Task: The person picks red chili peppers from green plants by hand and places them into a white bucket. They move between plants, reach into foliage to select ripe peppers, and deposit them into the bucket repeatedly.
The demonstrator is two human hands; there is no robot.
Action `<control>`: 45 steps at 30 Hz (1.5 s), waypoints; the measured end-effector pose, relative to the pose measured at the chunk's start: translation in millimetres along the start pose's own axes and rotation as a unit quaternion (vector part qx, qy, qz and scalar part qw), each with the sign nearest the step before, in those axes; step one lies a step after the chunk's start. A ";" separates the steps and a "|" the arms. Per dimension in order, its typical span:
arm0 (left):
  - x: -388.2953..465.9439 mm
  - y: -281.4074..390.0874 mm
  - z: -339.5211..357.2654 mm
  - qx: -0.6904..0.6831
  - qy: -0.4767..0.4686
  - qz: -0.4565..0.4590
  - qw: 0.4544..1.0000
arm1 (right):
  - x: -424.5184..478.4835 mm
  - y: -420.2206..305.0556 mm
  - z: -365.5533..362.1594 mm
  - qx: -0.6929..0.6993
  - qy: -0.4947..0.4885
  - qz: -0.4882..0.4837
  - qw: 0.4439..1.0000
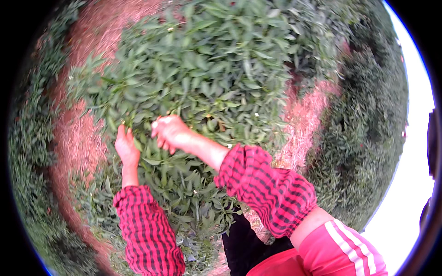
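Observation:
Broad-leaved green plants (pixel 207 69) with a few small white flowers fill the middle of the view. My left hand (pixel 127 145) is among the leaves at the left, its fingers pointing up the picture beside a stem tip; whether it grips anything is unclear. Just to its right, my right hand (pixel 171 134) is over the foliage with its fingers curled. Blur keeps me from telling what, if anything, lies between those fingers. Red-and-black checked sleeves cover both forearms.
Reddish ground strewn with straw (pixel 81 138) runs along the left of the plants, and another strip (pixel 304 120) lies to the right. Further rows of plants (pixel 359 138) stand beyond both strips. My dark-clad leg (pixel 241 241) is close to the plants at the bottom.

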State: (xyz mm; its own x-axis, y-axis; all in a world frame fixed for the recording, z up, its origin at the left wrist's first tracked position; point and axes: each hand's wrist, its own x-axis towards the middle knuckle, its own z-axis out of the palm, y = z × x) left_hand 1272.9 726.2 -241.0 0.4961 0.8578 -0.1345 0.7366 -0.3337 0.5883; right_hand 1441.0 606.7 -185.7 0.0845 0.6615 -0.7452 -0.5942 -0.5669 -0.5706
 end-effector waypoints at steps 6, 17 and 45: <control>0.3 -19.6 -7.1 0.142 -0.159 -0.029 0.976 | -111.2 22.8 -64.6 -0.119 0.058 -0.187 0.973; -16.2 116.6 -25.6 0.452 -0.240 0.240 0.825 | -320.6 175.0 -235.1 0.162 0.313 -0.114 0.929; -458.1 343.6 260.9 0.166 -0.524 0.218 0.806 | -393.0 683.9 -370.1 0.632 0.585 0.059 0.505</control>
State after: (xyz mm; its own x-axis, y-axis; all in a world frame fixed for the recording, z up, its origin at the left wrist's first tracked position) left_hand 1418.7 116.6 -185.3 0.7288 -0.1133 -0.6753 0.3826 -0.7505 0.5389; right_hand 1297.5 -222.7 -410.8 -0.0353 -0.5028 -0.8637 -0.6232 0.6867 -0.3743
